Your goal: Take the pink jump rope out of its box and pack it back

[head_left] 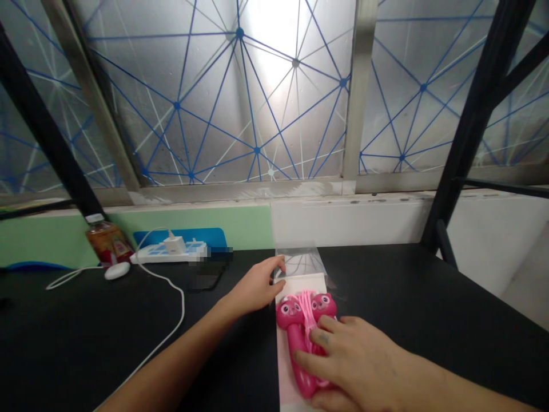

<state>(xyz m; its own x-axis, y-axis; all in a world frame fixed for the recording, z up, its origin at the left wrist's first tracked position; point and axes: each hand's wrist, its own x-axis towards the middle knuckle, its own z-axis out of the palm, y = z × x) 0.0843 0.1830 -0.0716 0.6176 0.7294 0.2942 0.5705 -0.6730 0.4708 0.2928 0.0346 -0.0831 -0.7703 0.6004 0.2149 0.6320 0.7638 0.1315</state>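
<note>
A pink skipping rope (300, 326) with two animal-face handles and a coiled pink cord lies on a clear plastic bag (302, 266) with a white insert, on the black table (407, 292). My right hand (347, 360) lies over the lower part of the handles, fingers curled round them. My left hand (259, 283) reaches in from the left and pinches the bag's left edge near its open top, thumb and fingers pressed on the plastic.
At the back left stand a bottle (107, 240) with a white cap, a white power strip (169, 252) with a charger and a trailing white cable (171, 320), and a dark phone (208, 277). Black frame posts (467, 131) rise at both sides before a patterned window.
</note>
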